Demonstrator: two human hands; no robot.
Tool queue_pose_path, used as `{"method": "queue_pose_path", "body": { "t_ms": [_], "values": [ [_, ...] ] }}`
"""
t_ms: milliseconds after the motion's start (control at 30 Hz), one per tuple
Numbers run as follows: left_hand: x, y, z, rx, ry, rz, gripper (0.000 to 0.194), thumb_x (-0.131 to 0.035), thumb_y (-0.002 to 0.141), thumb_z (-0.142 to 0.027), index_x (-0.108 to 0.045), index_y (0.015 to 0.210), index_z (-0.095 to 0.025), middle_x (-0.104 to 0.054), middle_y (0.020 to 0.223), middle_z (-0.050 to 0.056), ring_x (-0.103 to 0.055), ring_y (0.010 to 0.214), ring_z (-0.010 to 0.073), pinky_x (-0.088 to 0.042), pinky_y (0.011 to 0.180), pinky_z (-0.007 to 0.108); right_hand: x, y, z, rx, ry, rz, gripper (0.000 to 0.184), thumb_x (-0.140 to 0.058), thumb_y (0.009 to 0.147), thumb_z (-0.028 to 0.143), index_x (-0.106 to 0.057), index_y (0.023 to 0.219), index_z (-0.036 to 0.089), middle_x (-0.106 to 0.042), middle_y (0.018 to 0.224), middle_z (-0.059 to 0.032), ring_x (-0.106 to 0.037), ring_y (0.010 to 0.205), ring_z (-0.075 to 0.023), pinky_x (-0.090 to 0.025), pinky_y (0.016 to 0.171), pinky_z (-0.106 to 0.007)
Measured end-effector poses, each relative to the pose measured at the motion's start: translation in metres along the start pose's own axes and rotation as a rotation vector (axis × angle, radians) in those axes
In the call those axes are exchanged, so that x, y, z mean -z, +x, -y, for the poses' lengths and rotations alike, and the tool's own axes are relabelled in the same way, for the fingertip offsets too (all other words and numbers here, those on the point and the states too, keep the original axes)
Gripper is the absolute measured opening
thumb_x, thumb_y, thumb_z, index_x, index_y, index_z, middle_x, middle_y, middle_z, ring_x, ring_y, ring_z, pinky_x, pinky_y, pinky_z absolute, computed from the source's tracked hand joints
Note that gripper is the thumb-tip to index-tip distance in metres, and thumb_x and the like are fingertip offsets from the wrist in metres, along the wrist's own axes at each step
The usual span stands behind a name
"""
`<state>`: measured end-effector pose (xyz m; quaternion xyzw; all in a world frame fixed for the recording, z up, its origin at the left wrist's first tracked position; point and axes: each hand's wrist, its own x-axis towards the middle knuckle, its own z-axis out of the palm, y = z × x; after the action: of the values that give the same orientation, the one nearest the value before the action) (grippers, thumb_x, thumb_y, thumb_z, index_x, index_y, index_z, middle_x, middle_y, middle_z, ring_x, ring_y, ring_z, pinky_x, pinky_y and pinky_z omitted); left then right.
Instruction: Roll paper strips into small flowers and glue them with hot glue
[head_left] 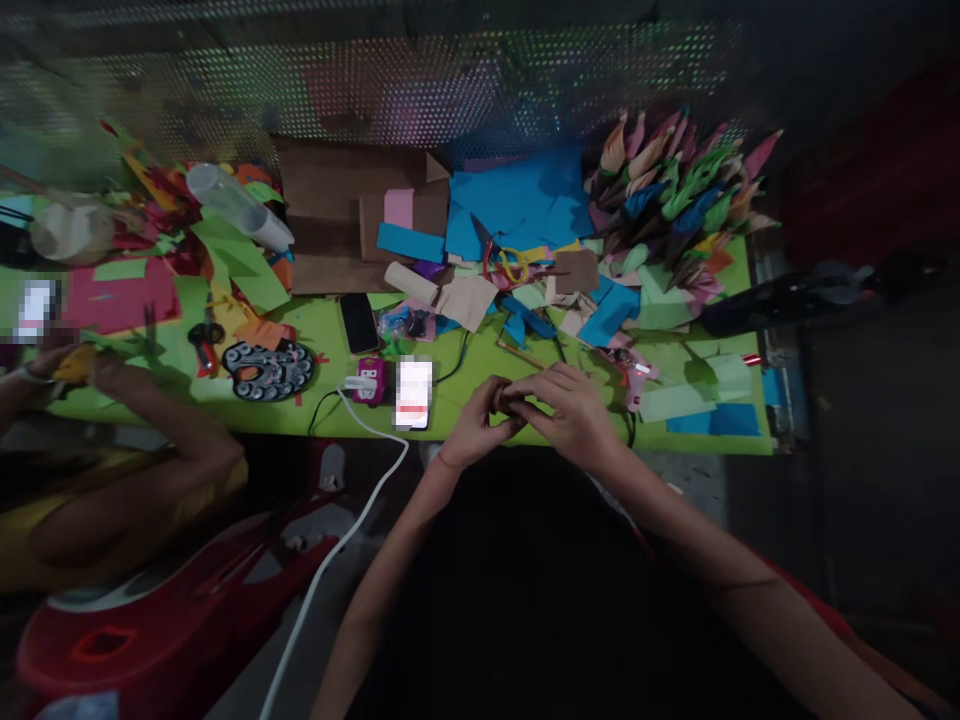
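Both of my hands meet over the front edge of the green-covered table (480, 352). My left hand (480, 425) is closed, its thumb and fingers pinching a small dark brown piece (505, 398). Fingers of my right hand (566, 405) close on the same piece from the other side. Most of it is hidden, so its exact kind is unclear. A pink glue gun (637, 382) lies to the right of my hands. Left of them is a phone with a lit screen (414, 392). Paper scraps (529, 320) lie just beyond my fingers.
Folded paper flowers (675, 190) are heaped at the back right. Blue paper sheets (517, 205) and brown cardboard (322, 220) lie behind. A white cable (330, 550) hangs from a pink power socket (369, 381). At left, a co-worker's hands (112, 375) hold something orange-yellow.
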<state>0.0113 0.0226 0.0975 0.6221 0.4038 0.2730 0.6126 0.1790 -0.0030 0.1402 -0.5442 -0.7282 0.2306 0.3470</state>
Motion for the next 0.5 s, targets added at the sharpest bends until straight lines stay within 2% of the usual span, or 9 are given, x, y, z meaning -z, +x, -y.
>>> {"method": "queue_pose_path", "body": {
  "t_ms": [133,300,400,500],
  "values": [
    [0.000,-0.001,0.003,-0.022,-0.013,-0.020,0.025,-0.067,0.079,-0.030,-0.051,0.094,-0.020,-0.051,0.088,-0.001,-0.049,0.084,0.0159,-0.042,0.079,0.029,0.002,0.000,0.002,0.056,-0.077,0.034,0.012,-0.061,0.096,0.030,-0.073,0.095,0.028,-0.077,0.084,-0.0011,-0.063,0.075,-0.0200,-0.047,0.073,-0.035],
    [-0.001,-0.002,0.006,-0.003,-0.036,-0.018,0.026,-0.068,0.081,-0.035,-0.050,0.094,-0.021,-0.052,0.091,0.000,-0.050,0.085,0.0173,-0.044,0.079,0.031,0.008,0.002,0.006,0.093,-0.245,0.135,0.017,-0.055,0.097,0.023,-0.071,0.103,0.026,-0.074,0.081,-0.0037,-0.061,0.076,-0.0207,-0.041,0.071,-0.034],
    [-0.001,-0.002,0.006,0.007,-0.037,-0.014,0.031,-0.069,0.081,-0.039,-0.050,0.097,-0.021,-0.052,0.092,0.001,-0.050,0.086,0.0173,-0.044,0.080,0.030,0.011,0.001,0.008,0.129,-0.242,0.168,0.018,-0.054,0.097,0.022,-0.071,0.102,0.025,-0.073,0.079,-0.0044,-0.060,0.076,-0.0209,-0.041,0.071,-0.034],
    [0.000,-0.003,0.010,0.001,-0.093,-0.037,0.035,-0.069,0.082,-0.042,-0.049,0.103,-0.022,-0.052,0.096,0.001,-0.051,0.089,0.0175,-0.044,0.081,0.029,0.011,-0.003,0.008,0.155,-0.190,0.160,0.020,-0.054,0.098,0.024,-0.071,0.106,0.025,-0.076,0.090,-0.0055,-0.063,0.082,-0.0216,-0.042,0.074,-0.036]
  ]
}}
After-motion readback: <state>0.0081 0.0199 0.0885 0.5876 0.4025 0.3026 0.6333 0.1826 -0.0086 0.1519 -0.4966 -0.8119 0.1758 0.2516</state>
